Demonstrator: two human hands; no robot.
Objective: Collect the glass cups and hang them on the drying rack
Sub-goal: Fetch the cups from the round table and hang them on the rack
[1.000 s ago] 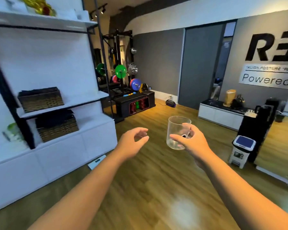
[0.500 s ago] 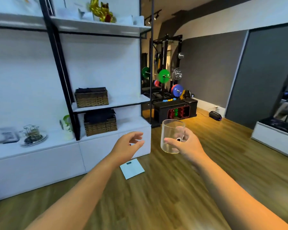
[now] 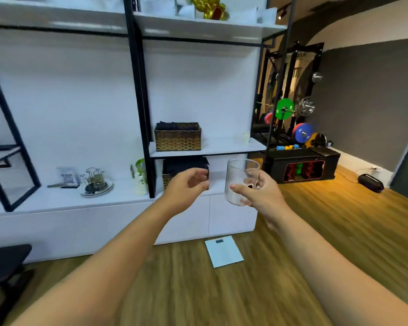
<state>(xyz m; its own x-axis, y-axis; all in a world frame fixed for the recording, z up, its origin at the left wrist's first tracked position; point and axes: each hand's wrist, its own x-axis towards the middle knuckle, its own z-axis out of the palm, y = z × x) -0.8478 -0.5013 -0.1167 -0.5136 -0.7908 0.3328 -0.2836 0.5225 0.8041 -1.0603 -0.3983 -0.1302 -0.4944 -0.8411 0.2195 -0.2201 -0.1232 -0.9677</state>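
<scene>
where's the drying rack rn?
Head view, left: drying rack stands on a plate on the white counter, between a leaflet and the plant.

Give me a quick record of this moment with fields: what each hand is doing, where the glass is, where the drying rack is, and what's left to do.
right hand: right hand grips the glass cup, held upright in the air
left hand: left hand holds nothing, fingers loosely curled
drying rack: wire drying rack on a plate on the white counter, far left of the hands
nearby: wicker basket on the shelf
remaining: cup not yet hung
</scene>
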